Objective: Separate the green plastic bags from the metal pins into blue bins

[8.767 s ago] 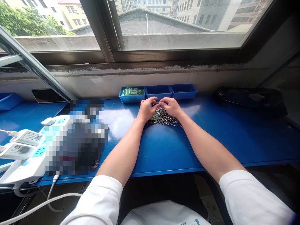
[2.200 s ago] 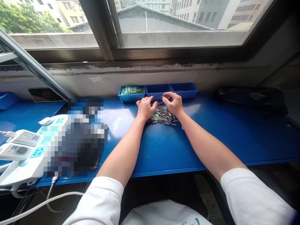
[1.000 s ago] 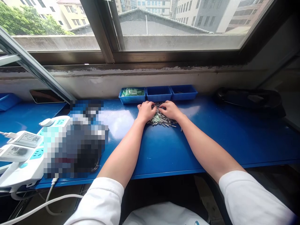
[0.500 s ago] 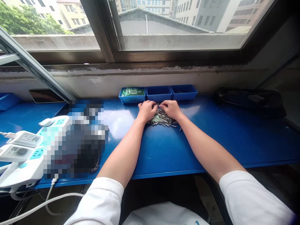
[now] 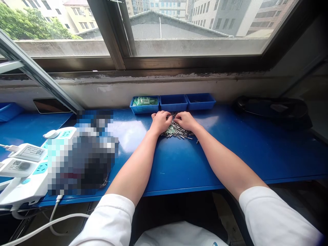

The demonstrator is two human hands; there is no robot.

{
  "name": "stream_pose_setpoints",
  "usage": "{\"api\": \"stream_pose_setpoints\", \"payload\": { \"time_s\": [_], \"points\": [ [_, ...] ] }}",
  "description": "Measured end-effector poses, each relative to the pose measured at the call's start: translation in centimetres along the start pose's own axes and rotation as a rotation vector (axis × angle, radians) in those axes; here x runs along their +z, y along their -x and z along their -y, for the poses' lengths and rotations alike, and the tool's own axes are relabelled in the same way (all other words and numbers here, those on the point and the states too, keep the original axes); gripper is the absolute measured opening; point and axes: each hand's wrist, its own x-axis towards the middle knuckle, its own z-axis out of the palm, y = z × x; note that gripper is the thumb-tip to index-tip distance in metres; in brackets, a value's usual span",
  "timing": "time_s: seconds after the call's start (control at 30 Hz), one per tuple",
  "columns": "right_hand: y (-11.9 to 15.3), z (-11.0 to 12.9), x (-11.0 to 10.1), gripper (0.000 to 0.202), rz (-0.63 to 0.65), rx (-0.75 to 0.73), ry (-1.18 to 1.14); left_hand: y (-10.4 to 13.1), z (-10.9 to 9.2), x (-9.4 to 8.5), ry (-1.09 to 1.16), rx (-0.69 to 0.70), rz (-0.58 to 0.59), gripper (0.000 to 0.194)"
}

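A heap of thin, shiny metal pins (image 5: pixel 180 132) lies on the blue table, with a few small green pieces (image 5: pixel 170 130) among them. At the heap's left side is my left hand (image 5: pixel 161 121), its fingers bent and thumb drawn in toward them. Opposite it, my right hand (image 5: pixel 186 120) curls over the right side of the pins, fingertips pointing to the left hand. A narrow gap separates the two hands. Both sets of fingertips are down among the pins, and whatever is pinched there is too small to make out.
Behind the heap stand a blue bin of green circuit boards (image 5: pixel 145 101), a middle blue bin (image 5: pixel 173 106) and a right blue bin (image 5: pixel 201 105) holding a few thin pieces. A power strip (image 5: pixel 28 181) lies left, a black bag (image 5: pixel 276 109) right. One loose pin (image 5: pixel 197 141) sits near my right wrist.
My right hand's fingers have dipped slightly and curled more toward the pins. My left hand stays almost where it was.
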Motion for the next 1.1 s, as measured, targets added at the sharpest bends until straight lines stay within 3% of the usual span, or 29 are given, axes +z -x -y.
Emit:
{"api": "stream_pose_setpoints", "payload": {
  "time_s": [0.27, 0.4, 0.63, 0.83, 1.1],
  "points": [
    [0.0, -0.1, 0.2, 0.014, -0.086, 0.02, -0.069, 0.0, -0.1, -0.1, -0.016, -0.003, 0.014, 0.025],
    [-0.2, -0.4, 0.4, 0.015, -0.218, 0.028, -0.178, 0.1, -0.1, -0.2, -0.018, 0.011, 0.017, 0.026],
    [-0.3, -0.1, 0.2, 0.028, -0.354, 0.103, -0.305, 0.7, -0.7, -0.8, 0.034, 0.179, 0.015, 0.028],
    [-0.3, 1.4, 0.0, 0.034, -0.458, 0.202, -0.368, 0.7, -1.8, -0.9, -0.007, 0.259, 0.1, 0.025],
    [-0.6, 1.4, 0.5, 0.045, -0.448, 0.272, -0.608, 0.5, -1.6, -0.7, 0.006, 0.246, -0.029, 0.026]
  ]
}}
